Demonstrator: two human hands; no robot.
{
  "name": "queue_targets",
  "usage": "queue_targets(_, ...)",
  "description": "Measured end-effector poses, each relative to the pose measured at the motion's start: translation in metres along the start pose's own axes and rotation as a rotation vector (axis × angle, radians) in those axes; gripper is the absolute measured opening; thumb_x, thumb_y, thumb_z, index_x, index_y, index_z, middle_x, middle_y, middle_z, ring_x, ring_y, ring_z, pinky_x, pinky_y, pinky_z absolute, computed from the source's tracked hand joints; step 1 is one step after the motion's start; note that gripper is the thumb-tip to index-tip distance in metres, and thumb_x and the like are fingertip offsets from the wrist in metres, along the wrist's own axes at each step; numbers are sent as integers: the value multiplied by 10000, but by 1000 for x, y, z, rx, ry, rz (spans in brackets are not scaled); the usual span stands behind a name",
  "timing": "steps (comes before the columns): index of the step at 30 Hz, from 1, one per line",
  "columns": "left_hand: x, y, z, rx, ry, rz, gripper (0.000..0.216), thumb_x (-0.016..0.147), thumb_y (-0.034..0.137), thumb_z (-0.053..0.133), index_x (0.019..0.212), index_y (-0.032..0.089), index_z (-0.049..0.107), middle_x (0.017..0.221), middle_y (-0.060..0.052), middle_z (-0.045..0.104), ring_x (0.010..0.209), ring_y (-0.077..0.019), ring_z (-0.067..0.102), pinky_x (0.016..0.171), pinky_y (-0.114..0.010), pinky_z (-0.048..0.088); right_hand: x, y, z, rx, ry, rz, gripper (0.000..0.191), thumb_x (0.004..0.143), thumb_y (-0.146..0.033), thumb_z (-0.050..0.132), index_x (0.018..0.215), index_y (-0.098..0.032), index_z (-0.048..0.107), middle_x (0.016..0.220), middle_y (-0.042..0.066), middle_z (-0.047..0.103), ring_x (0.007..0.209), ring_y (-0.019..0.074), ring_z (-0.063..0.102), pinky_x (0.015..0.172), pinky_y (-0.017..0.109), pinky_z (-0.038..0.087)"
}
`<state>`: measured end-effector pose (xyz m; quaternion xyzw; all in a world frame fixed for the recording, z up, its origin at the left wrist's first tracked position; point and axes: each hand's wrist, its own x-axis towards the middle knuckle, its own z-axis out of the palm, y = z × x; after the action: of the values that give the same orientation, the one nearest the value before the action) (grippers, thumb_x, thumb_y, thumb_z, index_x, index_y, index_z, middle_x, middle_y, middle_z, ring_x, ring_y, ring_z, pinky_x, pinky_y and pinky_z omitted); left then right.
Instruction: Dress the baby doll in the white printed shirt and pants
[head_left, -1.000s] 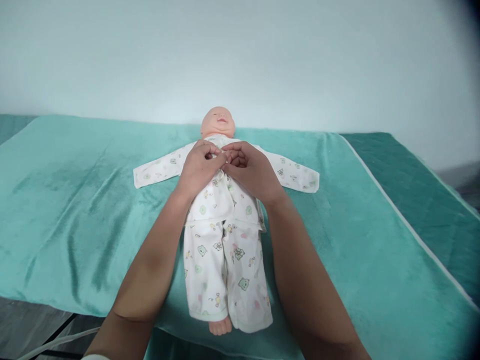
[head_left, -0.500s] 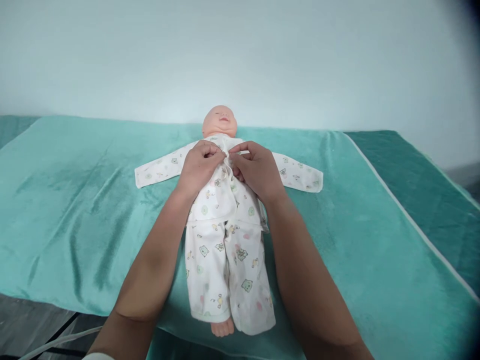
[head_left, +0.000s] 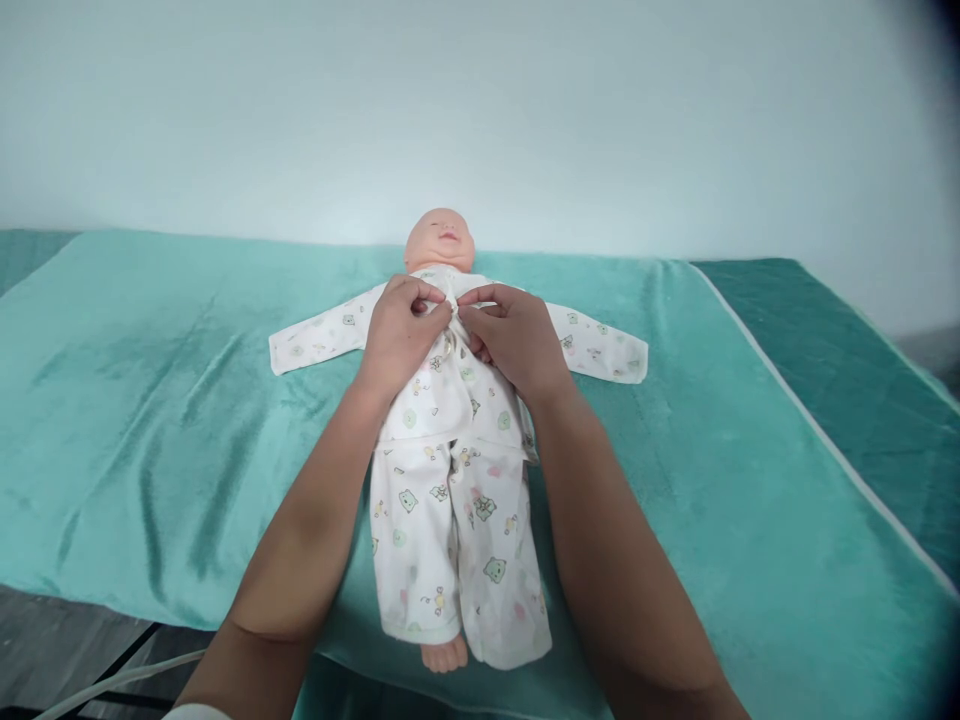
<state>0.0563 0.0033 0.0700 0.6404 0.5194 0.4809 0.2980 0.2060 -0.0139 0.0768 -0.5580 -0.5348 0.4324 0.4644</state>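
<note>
A baby doll [head_left: 440, 240] lies on its back, dressed in a white printed shirt [head_left: 427, 405] with its sleeves spread wide. Matching trousers [head_left: 417, 540] cover its legs, and one bare foot shows below the hem. At the upper chest my left hand [head_left: 401, 330] pinches a white cloth tie [head_left: 453, 300] between thumb and forefinger. Facing it, my right hand [head_left: 517, 335] pinches the tie from the other side, its fingertips almost meeting the left ones. Below them a small loop of tie [head_left: 449, 346] lies on the shirt front. My fingers partly hide the tie.
A turquoise plush blanket [head_left: 172, 400] with folds at left lies under the doll. Darker green cloth [head_left: 840, 340] with a pale edge lies at right. A pale wall [head_left: 480, 110] rises behind. At the lower left, a white cable [head_left: 135, 676] runs by the floor.
My left fingertips have shifted slightly toward the right hand and up, closing in on the tie. The doll and my right hand stay nearly where they were.
</note>
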Motion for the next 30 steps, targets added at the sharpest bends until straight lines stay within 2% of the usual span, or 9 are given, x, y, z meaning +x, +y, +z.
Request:
queue_targets(11, 1, -3, 2, 39, -6, 53, 117, 824, 99, 643, 769, 199, 665, 948, -16, 608, 866, -141, 578, 869, -313, 482, -2, -3, 2, -21, 8, 1, 104, 792, -174, 609, 867, -201, 676, 490, -59, 543, 433, 77, 455, 440, 184, 379)
queue_targets(15, 1, -2, -2, 7, -41, 25, 134, 828, 100, 632, 745, 199, 667, 966, -17, 615, 902, -148, 588, 903, -322, 477, -3, -5, 3, -19, 2, 5, 104, 794, -161, 599, 862, -205, 663, 489, -65, 543, 430, 73, 454, 435, 176, 365)
queue_targets(21, 1, 2, -10, -118, -166, -52, 162, 851, 150, 627, 699, 198, 653, 999, -20, 636, 948, -160, 600, 962, -330, 472, -2, -3, 3, 17, -6, -15, 62, 817, -169, 614, 850, -219, 632, 506, -65, 532, 455, 79, 480, 447, 179, 382)
queue_targets(26, 2, 2, -11, -122, -161, -63, 173, 853, 175, 635, 681, 197, 636, 1005, -25, 638, 962, -170, 596, 965, -333, 473, -2, -1, 1, 17, -30, -22, 74, 823, -174, 637, 874, -227, 626, 523, -65, 534, 463, 83, 478, 452, 191, 383)
queue_targets(30, 2, -3, -10, -106, -156, -43, 126, 865, 183, 644, 747, 210, 682, 1025, -28, 637, 942, -164, 594, 925, -326, 473, -4, -4, -4, -2, -86, -21, 121, 810, -151, 658, 899, -225, 623, 529, -71, 538, 479, 83, 479, 463, 193, 384)
